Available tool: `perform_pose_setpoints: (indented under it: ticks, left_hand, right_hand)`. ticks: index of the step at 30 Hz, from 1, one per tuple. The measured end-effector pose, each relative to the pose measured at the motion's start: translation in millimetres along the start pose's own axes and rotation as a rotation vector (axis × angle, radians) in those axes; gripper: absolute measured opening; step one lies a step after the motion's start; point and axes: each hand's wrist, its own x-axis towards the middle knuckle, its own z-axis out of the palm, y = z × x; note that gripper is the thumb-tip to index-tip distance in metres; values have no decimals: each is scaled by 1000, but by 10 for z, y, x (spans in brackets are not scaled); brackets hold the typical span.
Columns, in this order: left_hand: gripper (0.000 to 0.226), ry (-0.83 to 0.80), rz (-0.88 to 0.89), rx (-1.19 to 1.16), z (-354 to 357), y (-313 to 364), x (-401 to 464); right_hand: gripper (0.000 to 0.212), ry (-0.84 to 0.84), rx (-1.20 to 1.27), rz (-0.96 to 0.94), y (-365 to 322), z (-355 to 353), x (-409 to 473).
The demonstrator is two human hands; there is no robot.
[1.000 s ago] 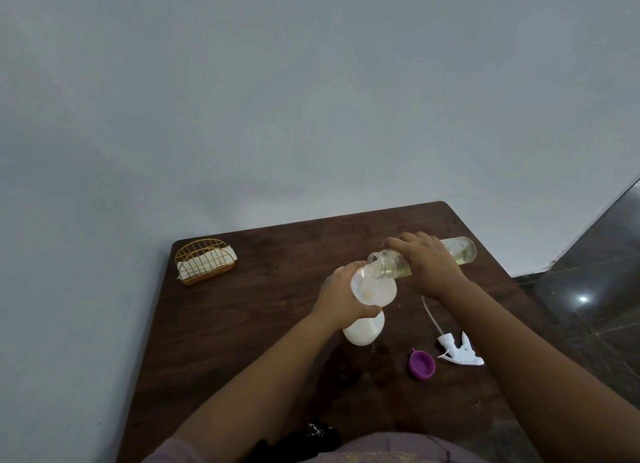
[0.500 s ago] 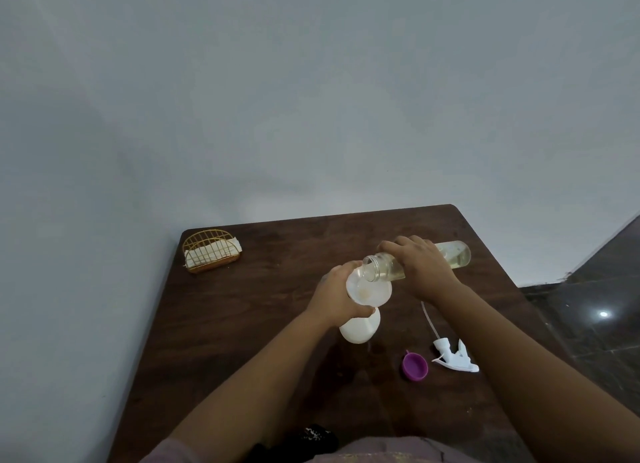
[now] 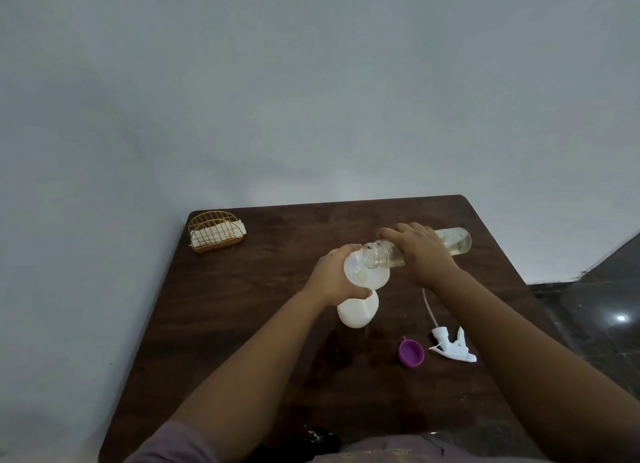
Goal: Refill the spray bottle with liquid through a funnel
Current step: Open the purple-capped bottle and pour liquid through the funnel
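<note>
A clear supply bottle (image 3: 453,242) of pale yellow liquid is held almost level by the right hand (image 3: 420,251), whose fingers are wrapped round its middle. Its open mouth is set over the bowl of a white funnel (image 3: 367,272). The funnel is seated in the neck of the white spray bottle (image 3: 356,310), which stands on the bench (image 3: 277,306) near its middle. The left hand (image 3: 337,277) is curled round the funnel and the bottle neck, so that both are steadied. A small pool of liquid can be seen in the funnel bowl.

Several risks can be judged from this. If the supply bottle is tipped further too quickly, the funnel may be filled faster than it drains, and liquid may be spilled over its rim onto the bench and the left hand. The level inside the opaque spray bottle cannot be seen, so overfilling may go unnoticed until liquid backs up in the funnel. Should the left hand's hold be loosened, the funnel could be knocked askew by the bottle mouth resting over it.

The spray head (image 3: 452,346) with its dip tube and a purple cap (image 3: 411,352) lie toward the bench's right edge, below the pouring arm, where they could be swept off by the forearm. A wire basket (image 3: 215,231) stands at the far left corner, well apart.
</note>
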Motion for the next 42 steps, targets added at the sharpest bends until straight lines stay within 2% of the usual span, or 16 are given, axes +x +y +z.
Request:
perform_pose_setpoints:
  ticks: [27, 42]
  left_hand:
    - [78, -16, -20, -44, -22, 43, 4]
    - [84, -2, -21, -25, 1, -14, 42]
  right_hand:
    - [49, -1, -3, 0, 34, -104, 74]
    - [48, 8, -16, 0, 67, -91, 57]
